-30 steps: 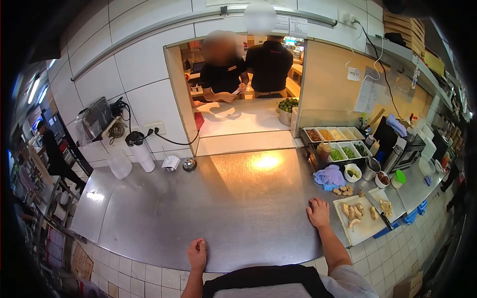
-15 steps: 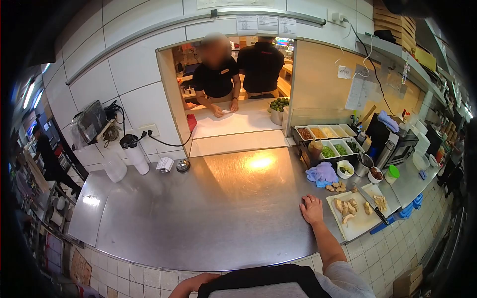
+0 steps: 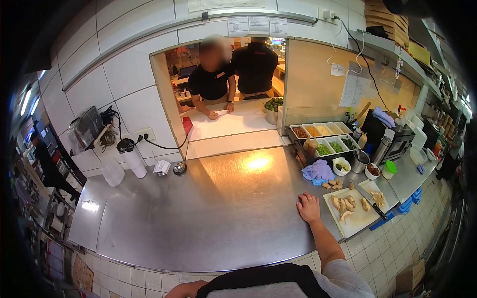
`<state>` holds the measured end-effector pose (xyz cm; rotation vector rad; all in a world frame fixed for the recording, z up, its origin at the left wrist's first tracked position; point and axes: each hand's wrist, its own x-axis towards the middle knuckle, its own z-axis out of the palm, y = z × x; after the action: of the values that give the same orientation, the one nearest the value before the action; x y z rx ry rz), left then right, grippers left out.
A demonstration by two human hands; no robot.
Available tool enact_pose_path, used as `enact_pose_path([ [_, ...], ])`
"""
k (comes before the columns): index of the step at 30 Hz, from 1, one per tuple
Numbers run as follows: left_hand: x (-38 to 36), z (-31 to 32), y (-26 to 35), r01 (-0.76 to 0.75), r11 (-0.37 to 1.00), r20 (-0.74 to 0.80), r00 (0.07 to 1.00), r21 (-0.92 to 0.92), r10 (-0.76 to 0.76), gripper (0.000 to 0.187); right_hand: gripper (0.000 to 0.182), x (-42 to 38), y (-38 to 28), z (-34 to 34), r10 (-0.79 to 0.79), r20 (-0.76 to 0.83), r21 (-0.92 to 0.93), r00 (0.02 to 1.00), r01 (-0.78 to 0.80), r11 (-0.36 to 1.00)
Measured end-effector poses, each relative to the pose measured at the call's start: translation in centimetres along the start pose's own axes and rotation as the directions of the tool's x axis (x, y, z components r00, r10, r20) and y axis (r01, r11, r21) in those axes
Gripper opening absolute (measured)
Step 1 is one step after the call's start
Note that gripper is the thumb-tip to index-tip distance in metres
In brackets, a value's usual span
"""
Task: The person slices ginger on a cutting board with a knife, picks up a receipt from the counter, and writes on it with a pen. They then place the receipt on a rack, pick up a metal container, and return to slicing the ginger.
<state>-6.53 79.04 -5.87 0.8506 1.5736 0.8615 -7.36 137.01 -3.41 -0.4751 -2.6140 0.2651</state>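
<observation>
My right hand (image 3: 309, 206) rests flat on the steel counter (image 3: 198, 218), fingers slightly apart, holding nothing. Just right of it lies a white cutting board (image 3: 355, 221) with pieces of ginger-like root (image 3: 344, 204) and a knife (image 3: 372, 201) across its right part. Above my hand are more root pieces (image 3: 333, 184) and a crumpled purple cloth (image 3: 318, 171). Of my left arm only the forearm (image 3: 186, 289) shows at the bottom edge; the hand itself is hidden.
Behind the counter, a person (image 3: 213, 82) leans over a white ledge (image 3: 218, 124), beside another person (image 3: 256, 69). Ingredient trays (image 3: 325, 149), a white bowl (image 3: 341, 166) and a green-lidded tub (image 3: 389, 170) stand right. A bell (image 3: 180, 169) and cups (image 3: 134, 164) are left.
The view has shifted slightly. Behind the opening, the left person leans further over the ledge. My right hand stays on the counter, and less of my left arm shows.
</observation>
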Motion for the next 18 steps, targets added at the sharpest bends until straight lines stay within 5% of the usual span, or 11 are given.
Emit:
enact_pose_path([
  [8, -1.4, 0.9, -5.1, -0.028, 0.998, 0.021, 0.999, -0.06, 0.03, 0.045, 0.034, 0.1, 0.0, 0.0, -0.001, 0.01, -0.005, 1.0, 0.001, 1.0],
  [18, 0.1, 2.5, 5.0, 0.065, 0.992, -0.309, 0.951, 0.106, -0.029, 0.041, 0.035, 0.1, -0.1, 0.2, -0.016, -0.001, -0.016, 1.0, 0.016, 1.0],
])
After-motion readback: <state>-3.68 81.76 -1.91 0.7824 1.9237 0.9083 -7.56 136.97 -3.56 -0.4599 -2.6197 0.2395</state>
